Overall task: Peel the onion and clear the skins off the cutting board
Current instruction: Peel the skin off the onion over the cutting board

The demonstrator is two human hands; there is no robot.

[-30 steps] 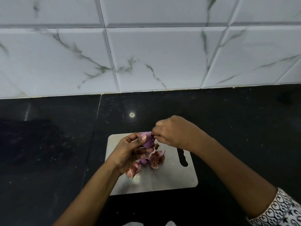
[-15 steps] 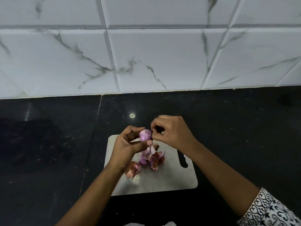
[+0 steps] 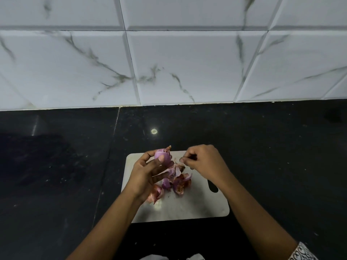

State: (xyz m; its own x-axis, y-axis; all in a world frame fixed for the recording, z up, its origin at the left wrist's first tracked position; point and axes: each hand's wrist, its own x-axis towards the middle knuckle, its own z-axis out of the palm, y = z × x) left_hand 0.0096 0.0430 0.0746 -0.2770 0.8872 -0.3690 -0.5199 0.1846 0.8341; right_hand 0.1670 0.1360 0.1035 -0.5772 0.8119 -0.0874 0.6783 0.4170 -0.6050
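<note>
A small purple onion (image 3: pixel 161 156) sits between the thumb and fingers of my left hand (image 3: pixel 148 175), held above the far left part of the pale cutting board (image 3: pixel 197 205). A flap of dry skin still sticks up at its top. My right hand (image 3: pixel 203 162) hovers just right of the onion, a short gap away, fingers curled and pinched together; whether a scrap of skin is in them is too small to tell. A heap of reddish-purple skins (image 3: pixel 177 182) lies on the board below both hands, partly hidden by my left palm.
The board lies on a black stone counter (image 3: pixel 56 175) with its handle slot (image 3: pixel 213 187) on the right side. A white marble-tiled wall (image 3: pixel 169 62) rises behind. White cloth (image 3: pixel 155 257) shows at the bottom edge.
My right hand has pulled away to the right from the onion, which it was pinching before. My left hand has turned the onion and lifted it slightly.
</note>
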